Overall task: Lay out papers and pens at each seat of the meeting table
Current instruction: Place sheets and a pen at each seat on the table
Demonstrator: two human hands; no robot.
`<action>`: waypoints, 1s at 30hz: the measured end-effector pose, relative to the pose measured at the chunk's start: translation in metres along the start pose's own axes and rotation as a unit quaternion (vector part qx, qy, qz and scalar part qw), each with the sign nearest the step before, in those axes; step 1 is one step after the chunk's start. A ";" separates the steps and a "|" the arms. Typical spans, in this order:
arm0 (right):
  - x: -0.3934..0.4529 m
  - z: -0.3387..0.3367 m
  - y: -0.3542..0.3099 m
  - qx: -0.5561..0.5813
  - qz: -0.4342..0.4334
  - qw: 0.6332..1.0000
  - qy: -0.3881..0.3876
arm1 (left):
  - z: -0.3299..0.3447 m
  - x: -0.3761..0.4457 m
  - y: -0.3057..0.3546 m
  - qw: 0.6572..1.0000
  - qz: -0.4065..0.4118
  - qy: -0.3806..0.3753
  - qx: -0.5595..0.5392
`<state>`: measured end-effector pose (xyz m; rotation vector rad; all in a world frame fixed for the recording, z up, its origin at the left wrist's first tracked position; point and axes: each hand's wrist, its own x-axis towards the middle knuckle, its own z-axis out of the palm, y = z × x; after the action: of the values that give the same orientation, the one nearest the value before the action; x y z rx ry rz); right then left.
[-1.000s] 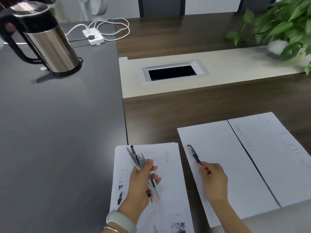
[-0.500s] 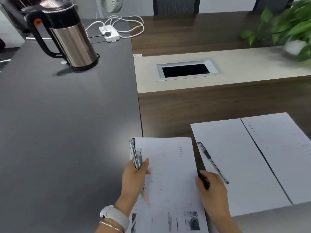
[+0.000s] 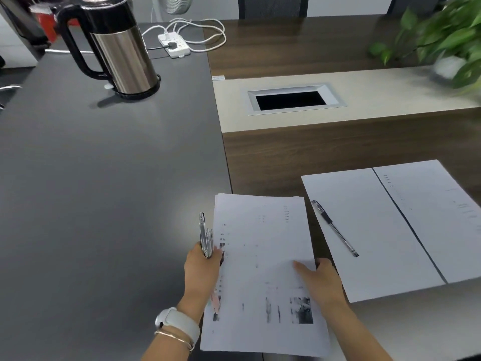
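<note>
Left hand (image 3: pixel 201 269) gripping pens (image 3: pixel 205 235) and the paper stack (image 3: pixel 260 256), right hand (image 3: pixel 318 280) pinching the stack's right edge, one pen (image 3: pixel 334 227) lying on sheets (image 3: pixel 377 230) just right of it

Even soft light, blurred plant (image 3: pixel 447 40), wide-angle edge distortion

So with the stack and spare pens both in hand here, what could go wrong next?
The left hand holds both the spare pens and the edge of the paper stack; a pen may slip out. The right hand grips the stack beside the laid pen, so pulling a sheet could nudge that pen or the laid papers askew.
</note>
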<state>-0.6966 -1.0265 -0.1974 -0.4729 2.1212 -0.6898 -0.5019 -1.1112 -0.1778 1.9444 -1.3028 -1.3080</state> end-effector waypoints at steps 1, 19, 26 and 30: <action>0.000 0.002 -0.001 0.012 0.005 1.000 -0.006 | -0.001 0.000 0.000 1.000 -0.004 -0.004 -0.003; -0.049 -0.001 0.001 0.110 -0.089 0.990 0.013 | -0.017 -0.001 -0.012 0.999 0.027 -0.033 0.009; -0.063 0.000 0.000 0.139 -0.095 0.986 0.001 | -0.021 -0.003 -0.021 0.999 0.012 -0.053 0.001; -0.080 -0.020 -0.001 0.196 -0.132 0.972 -0.009 | -0.031 -0.015 -0.014 0.995 0.025 -0.075 -0.062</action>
<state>-0.6668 -0.9777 -0.1384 -0.5414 1.8562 -1.2219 -0.4695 -1.0959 -0.1680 1.7466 -1.2973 -1.4988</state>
